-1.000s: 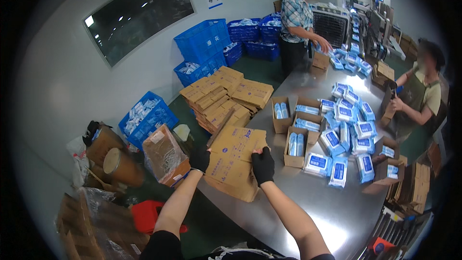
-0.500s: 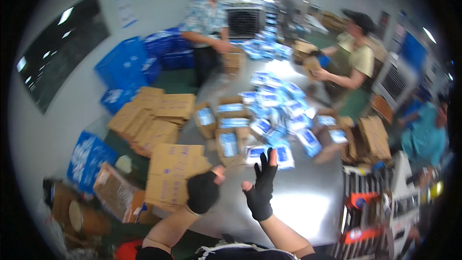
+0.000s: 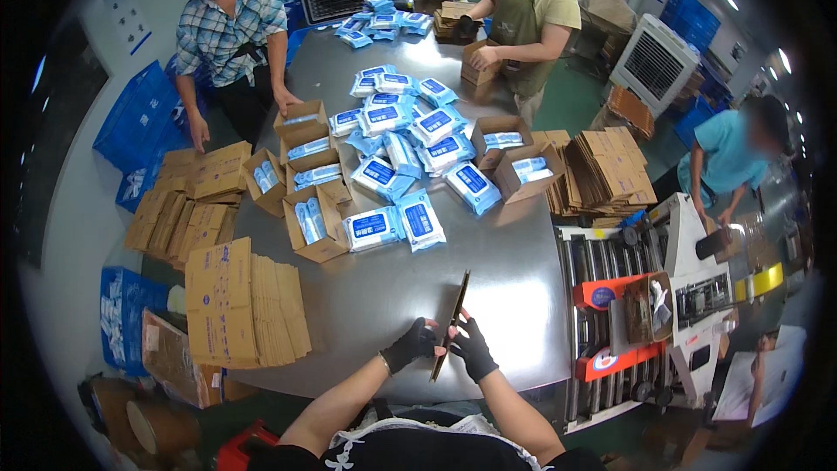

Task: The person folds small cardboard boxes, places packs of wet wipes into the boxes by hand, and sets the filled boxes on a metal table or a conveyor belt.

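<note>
We held the flattened carton [image 3: 451, 324] edge-up between our gloved left hand [image 3: 410, 345] and right hand [image 3: 473, 349], above the steel table [image 3: 488, 270]. Judged step: erecting; next, opening the carton square.

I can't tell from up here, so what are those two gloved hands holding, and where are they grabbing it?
A flattened cardboard box, seen edge-on and standing upright over the metal table. The left hand and right hand pinch it near its lower end, one on each side.

Gloved hands [image 3: 443, 347] holding flattened carton [image 3: 451, 324] edge-on, steel table [image 3: 488, 253], blue wipe packs [image 3: 410, 135], co-workers
</note>
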`<state>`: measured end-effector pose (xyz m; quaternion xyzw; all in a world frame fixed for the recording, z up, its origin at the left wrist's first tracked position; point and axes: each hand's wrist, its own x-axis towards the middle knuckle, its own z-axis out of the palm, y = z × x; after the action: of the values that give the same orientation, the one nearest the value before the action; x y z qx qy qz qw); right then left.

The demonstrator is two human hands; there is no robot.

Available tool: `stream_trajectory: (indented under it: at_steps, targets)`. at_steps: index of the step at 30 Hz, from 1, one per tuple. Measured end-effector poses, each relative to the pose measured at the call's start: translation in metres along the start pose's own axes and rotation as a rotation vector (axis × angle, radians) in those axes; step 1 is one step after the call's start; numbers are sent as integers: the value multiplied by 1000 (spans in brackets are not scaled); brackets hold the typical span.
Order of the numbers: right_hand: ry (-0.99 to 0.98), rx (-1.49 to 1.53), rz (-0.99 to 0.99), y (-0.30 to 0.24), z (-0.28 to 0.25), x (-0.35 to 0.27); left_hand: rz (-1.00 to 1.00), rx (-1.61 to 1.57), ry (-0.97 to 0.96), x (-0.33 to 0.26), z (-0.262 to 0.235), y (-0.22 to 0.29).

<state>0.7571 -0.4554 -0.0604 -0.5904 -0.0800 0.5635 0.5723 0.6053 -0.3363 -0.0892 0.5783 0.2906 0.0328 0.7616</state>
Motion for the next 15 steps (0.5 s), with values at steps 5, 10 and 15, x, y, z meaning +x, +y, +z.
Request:
stream_trajectory:
  at_steps: [5,10,15]
  targets:
    - [369,-692,-541,-41,-18,-44,557,838,444,-16,34,49]
    - [556,-1489,-935,-35,-71,-45,658,935,649,19,64,75]
    - [106,-1767,-691,-63,-92,-8,880,1454,446,83,79,80]
